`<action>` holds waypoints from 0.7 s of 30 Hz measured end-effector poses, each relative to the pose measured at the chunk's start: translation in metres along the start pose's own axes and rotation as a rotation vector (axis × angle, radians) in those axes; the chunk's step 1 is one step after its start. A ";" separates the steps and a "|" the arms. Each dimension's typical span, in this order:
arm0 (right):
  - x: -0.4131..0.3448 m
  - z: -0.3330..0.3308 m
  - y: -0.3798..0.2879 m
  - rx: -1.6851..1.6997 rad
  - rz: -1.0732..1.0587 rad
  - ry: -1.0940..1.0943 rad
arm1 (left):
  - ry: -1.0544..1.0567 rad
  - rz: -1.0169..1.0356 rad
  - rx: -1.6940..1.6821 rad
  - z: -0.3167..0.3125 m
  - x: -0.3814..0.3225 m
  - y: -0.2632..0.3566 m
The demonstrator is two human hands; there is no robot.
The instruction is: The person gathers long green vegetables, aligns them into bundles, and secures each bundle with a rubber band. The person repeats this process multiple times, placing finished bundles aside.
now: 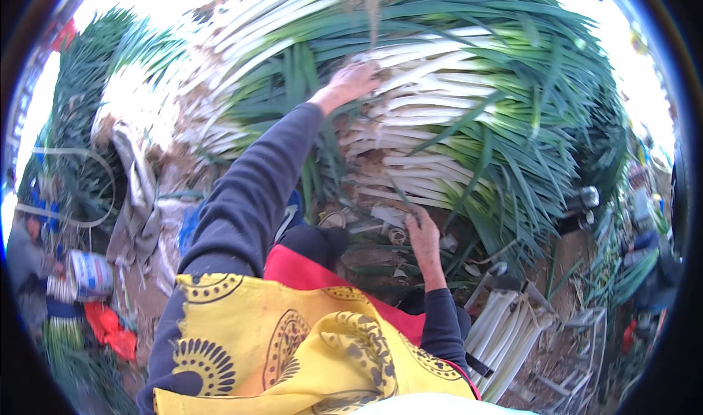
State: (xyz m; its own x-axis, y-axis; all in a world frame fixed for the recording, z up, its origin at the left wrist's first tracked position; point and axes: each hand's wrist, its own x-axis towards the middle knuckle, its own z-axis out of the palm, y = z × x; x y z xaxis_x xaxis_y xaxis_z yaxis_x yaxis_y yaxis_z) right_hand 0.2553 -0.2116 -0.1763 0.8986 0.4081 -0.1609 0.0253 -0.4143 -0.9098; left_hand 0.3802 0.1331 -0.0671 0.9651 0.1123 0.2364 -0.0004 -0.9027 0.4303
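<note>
A large heap of long green onions [439,85] lies before me, white root ends to the left and green leaves to the right. At its upper left edge, my left hand [354,80] reaches in and touches the root ends; its fingertips are partly hidden, so its grip is unclear. Lower down, my right hand [424,231] is beside the lowest stalks, just above the littered ground. A thin green leaf strip [398,188] runs up from its curled thumb and fingers, which are closed on the strip's lower end.
At lower right, a metal frame [541,294] holds several trimmed white stalks [502,338]. A metal rack [582,349] stands beyond it. More onions [148,91] are heaped at left. A person [27,250] sits near a white bucket [90,275] and a red bag [111,330].
</note>
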 end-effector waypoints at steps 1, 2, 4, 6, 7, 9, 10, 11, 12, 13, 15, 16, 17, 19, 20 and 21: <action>0.004 0.000 -0.001 0.039 -0.081 -0.029 | -0.011 0.008 0.002 0.000 0.002 -0.003; 0.010 0.002 -0.002 0.028 -0.100 -0.063 | 0.036 0.020 0.007 0.001 0.002 -0.007; 0.018 0.005 -0.001 -0.084 -0.088 -0.091 | 0.044 0.004 0.026 0.002 -0.006 -0.012; 0.025 0.007 0.003 -0.068 -0.046 -0.110 | -0.013 -0.040 0.027 -0.002 -0.025 -0.016; 0.029 0.009 0.006 -0.062 -0.099 -0.118 | -0.025 -0.032 -0.023 -0.003 -0.039 -0.013; 0.032 0.011 0.012 -0.042 -0.087 -0.113 | -0.080 0.008 -0.134 -0.011 -0.074 0.003; 0.031 0.011 0.015 -0.027 -0.128 -0.129 | -0.079 0.027 -0.116 -0.020 -0.092 0.014; 0.031 0.012 0.018 -0.061 -0.151 -0.151 | -0.119 0.028 -0.090 -0.029 -0.106 0.031; 0.031 0.013 0.020 -0.095 -0.167 -0.147 | -0.064 0.093 -0.129 -0.040 -0.117 0.049; 0.030 0.013 0.022 -0.125 -0.166 -0.126 | -0.062 0.111 -0.148 -0.053 -0.125 0.070; 0.025 0.013 0.026 -0.185 -0.205 -0.107 | -0.020 0.050 -0.182 -0.086 -0.138 0.116; 0.021 0.011 0.027 -0.216 -0.245 -0.098 | 0.019 0.099 -0.219 -0.102 -0.144 0.141; 0.017 0.009 0.028 -0.269 -0.226 -0.107 | 0.101 0.205 -0.271 -0.117 -0.150 0.164; 0.010 0.003 0.031 -0.255 -0.224 -0.093 | 0.177 0.421 -0.244 -0.136 -0.164 0.208; 0.007 0.000 0.032 -0.277 -0.236 -0.076 | 0.225 0.538 -0.243 -0.142 -0.168 0.225; 0.004 -0.004 0.033 -0.305 -0.228 -0.053 | 0.254 0.697 -0.203 -0.144 -0.171 0.239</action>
State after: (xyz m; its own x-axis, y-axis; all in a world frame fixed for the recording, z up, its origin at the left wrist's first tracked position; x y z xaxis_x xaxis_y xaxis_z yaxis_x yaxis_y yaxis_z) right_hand 0.2613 -0.2266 -0.2056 0.8310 0.5563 0.0057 0.3586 -0.5278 -0.7700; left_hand 0.1769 -0.0423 0.1206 0.6344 -0.3404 0.6940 -0.6583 -0.7085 0.2543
